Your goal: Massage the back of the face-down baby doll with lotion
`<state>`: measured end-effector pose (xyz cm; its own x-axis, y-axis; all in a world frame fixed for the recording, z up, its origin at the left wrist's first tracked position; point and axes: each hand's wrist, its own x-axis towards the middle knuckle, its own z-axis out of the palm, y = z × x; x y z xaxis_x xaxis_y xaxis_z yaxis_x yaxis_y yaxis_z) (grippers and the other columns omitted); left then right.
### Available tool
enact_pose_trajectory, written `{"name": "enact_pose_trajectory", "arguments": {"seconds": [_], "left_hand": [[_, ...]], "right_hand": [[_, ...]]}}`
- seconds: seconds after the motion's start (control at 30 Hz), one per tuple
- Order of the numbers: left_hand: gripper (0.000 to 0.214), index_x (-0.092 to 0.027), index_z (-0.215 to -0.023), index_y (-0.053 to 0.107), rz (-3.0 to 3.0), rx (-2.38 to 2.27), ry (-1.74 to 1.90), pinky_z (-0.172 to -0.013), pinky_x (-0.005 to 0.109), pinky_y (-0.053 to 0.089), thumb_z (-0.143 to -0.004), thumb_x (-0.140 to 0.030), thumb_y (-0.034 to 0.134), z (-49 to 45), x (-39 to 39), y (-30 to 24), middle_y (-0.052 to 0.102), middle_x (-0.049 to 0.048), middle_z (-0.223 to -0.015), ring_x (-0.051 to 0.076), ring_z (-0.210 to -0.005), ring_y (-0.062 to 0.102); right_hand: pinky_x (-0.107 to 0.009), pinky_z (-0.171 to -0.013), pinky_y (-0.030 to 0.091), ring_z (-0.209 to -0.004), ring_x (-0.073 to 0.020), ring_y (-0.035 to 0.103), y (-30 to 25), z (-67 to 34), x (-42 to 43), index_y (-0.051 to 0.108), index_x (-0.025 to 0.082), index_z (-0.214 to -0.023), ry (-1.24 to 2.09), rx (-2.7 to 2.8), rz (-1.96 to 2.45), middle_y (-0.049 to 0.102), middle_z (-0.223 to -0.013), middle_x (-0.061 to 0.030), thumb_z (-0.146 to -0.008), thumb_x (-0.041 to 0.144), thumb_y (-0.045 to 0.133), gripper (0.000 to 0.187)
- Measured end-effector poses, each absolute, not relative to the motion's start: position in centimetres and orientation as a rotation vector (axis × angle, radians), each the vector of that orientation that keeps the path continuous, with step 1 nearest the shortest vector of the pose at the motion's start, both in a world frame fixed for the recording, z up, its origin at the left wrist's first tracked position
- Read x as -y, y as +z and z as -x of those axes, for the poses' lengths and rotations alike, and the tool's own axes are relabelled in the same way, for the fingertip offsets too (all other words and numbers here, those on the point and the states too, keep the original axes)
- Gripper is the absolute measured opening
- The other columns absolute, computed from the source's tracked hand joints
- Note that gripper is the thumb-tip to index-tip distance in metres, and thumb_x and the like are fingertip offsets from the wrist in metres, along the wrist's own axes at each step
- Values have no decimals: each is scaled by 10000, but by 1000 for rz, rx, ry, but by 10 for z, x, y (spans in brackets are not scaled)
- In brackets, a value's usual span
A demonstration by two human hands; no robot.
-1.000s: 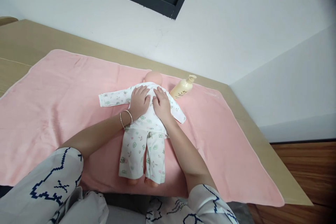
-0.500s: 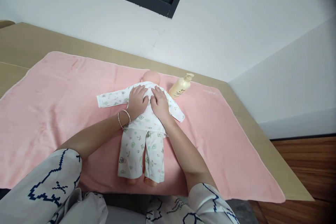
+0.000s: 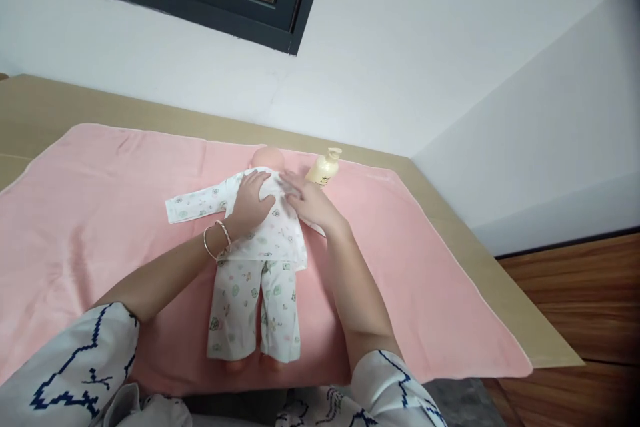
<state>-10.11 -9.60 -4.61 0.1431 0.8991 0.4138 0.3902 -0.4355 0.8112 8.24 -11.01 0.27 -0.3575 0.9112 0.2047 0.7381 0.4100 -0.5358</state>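
Note:
A baby doll [image 3: 270,233] in a white printed top and trousers lies face down, its head away from me and one sleeve stretched out to the left. My left hand [image 3: 251,200] rests open on the left side of its upper back, thumb spread. On the right, my right hand [image 3: 311,200] is open over the doll's shoulder, fingers somewhat blurred; whether it touches the cloth I cannot tell. It covers most of the doll's right sleeve. Just beyond that hand stands a pale yellow pump bottle [image 3: 324,168], its lower part hidden.
A pink blanket [image 3: 400,280] lies under the doll, with creases at the left. It covers most of a light wooden table [image 3: 545,340]. Behind rise a white wall [image 3: 370,67] and a dark window frame [image 3: 285,27]. Brown wooden panelling [image 3: 590,293] is at the right.
My right hand has shifted outward from the middle of the doll's back to its right shoulder. My left hand stays on the upper back. The whole view has tilted, showing more window.

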Motion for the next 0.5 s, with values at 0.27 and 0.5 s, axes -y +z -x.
{"name": "enact_pose_trajectory", "arguments": {"seconds": [0.27,0.5], "left_hand": [[593,-155,-1431,483,-573,-531,1004,-1190,378,392,-943,-482,404,22,54,32,492,153,-1530,235,-1464,438],[783,-77,-1591,185,-261,-436,944,-1207,285,346,-977,-535,345,-22,25,48,286,150,-1657,211,-1535,301]], "right_hand": [[-566,-1289,104,-1586,-256,66,-7,-132,71,210,130,-1585,53,1674,1584,167,-1694,-103,-835,190,443,788],[-516,-1301,52,-1586,-208,14,-28,-154,48,187,38,-1571,25,1711,1625,121,-1699,-142,-731,53,375,861]]}}
